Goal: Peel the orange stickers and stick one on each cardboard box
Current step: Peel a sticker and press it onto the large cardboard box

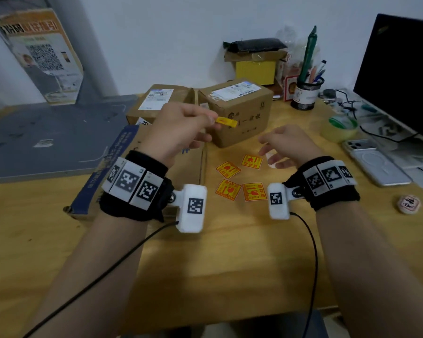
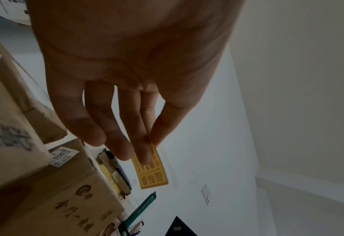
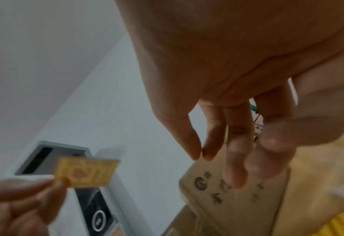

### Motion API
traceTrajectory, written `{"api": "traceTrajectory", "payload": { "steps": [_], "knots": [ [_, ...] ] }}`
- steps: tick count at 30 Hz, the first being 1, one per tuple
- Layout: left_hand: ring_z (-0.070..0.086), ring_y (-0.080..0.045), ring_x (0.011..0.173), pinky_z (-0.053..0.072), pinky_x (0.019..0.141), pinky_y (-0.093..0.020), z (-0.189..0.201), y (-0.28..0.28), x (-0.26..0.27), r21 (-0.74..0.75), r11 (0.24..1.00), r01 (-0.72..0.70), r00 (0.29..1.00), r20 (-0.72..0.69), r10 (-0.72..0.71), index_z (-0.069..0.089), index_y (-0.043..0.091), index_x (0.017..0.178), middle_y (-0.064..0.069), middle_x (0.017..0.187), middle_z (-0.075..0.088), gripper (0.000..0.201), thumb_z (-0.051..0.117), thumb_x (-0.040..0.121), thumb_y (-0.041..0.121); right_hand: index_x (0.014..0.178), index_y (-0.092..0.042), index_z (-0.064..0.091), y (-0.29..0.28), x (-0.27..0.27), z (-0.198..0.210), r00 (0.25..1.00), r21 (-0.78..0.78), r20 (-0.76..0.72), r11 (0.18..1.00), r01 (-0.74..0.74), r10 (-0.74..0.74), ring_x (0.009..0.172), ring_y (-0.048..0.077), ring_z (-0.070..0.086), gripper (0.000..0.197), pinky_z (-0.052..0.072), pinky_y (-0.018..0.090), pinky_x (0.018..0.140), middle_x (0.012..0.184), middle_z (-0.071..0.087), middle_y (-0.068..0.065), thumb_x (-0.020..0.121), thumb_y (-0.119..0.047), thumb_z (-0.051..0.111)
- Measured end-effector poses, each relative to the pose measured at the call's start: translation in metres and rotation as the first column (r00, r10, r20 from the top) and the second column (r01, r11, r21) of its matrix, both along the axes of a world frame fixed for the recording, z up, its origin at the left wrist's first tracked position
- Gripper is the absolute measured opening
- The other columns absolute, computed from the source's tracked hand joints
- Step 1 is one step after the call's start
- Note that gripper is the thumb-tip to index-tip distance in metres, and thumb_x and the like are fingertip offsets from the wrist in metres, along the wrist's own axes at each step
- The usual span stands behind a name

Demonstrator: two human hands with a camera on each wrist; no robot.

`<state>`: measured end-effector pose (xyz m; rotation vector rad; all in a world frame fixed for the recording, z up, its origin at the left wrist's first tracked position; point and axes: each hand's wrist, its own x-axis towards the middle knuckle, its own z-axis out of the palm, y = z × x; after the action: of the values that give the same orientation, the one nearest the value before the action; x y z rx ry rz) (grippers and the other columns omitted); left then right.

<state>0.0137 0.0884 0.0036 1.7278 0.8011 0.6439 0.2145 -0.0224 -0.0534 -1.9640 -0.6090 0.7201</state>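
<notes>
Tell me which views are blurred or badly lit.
Head view: evenly lit, mostly sharp, edges bowed by the wide lens. Left wrist view: left hand dark against the bright wall, held sticker readable. Right wrist view: softest, sticker smeared, right hand out of focus.

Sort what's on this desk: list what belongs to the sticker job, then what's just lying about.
Belongs to the job:
- orange sticker pinched by the left hand
- four orange stickers flat on the desk
- cardboard boxes, none stickered on the faces shown
- right hand, holding nothing

Just lying about:
- pen cup
- phone
- monitor
- tape roll
</notes>
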Motion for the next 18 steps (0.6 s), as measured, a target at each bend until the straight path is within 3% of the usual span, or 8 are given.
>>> {"api": "traceTrajectory", "payload": {
  "steps": [4, 8, 14, 18],
  "knots": [
    [0.072, -0.010, 0.073, 0.057, 0.069, -0.027, -0.010, -0.003, -0.019, 0.004, 1.000, -0.019, 1.000, -0.018, 0.019, 0.077, 0.021, 0.092, 0.005, 0.088, 0.081, 0.013, 0.065, 0.095, 0.015, 0.095, -0.015, 0.076, 0.008, -0.031, 0.017, 0.996, 0.076, -0.018, 0.993, -0.087, 0.089, 0.053, 0.016, 0.054, 0.039, 0.040, 0.024, 0.051, 0.077, 0.073, 0.002, 0.094, -0.051, 0.061],
    [0.072, -0.009, 0.072, 0.056, 0.062, -0.021, -0.016, -0.003, -0.039, 0.000, 0.999, -0.037, 0.999, -0.008, 0.037, 0.078, 0.021, 0.093, 0.002, 0.095, 0.080, 0.009, 0.069, 0.092, 0.018, 0.094, -0.012, 0.079, 0.018, -0.060, 0.026, 0.982, 0.120, -0.042, 0.977, -0.177, 0.184, 0.047, 0.014, 0.048, 0.051, 0.034, 0.023, 0.048, 0.069, 0.068, 0.001, 0.093, -0.058, 0.059],
    [0.071, -0.012, 0.071, 0.054, 0.059, -0.022, -0.020, -0.002, -0.068, 0.000, 0.997, -0.079, 0.997, 0.005, 0.079, 0.077, 0.016, 0.088, -0.004, 0.088, 0.079, 0.007, 0.071, 0.091, 0.016, 0.080, -0.014, 0.078, 0.026, -0.090, 0.027, 0.977, 0.191, -0.008, 0.959, -0.209, 0.214, 0.050, 0.013, 0.047, 0.022, 0.032, 0.021, 0.043, 0.069, 0.065, 0.000, 0.089, -0.034, 0.075],
    [0.070, -0.013, 0.067, 0.051, 0.056, -0.023, -0.020, 0.002, -0.088, -0.041, 0.995, -0.096, 0.995, 0.004, 0.096, 0.072, 0.014, 0.092, -0.004, 0.084, 0.080, 0.006, 0.068, 0.094, 0.016, 0.086, -0.015, 0.079, 0.029, -0.106, 0.028, 0.973, 0.224, 0.014, 0.947, -0.229, 0.232, 0.048, 0.011, 0.047, 0.015, 0.033, 0.020, 0.041, 0.072, 0.065, 0.001, 0.091, -0.029, 0.075]
  ]
}}
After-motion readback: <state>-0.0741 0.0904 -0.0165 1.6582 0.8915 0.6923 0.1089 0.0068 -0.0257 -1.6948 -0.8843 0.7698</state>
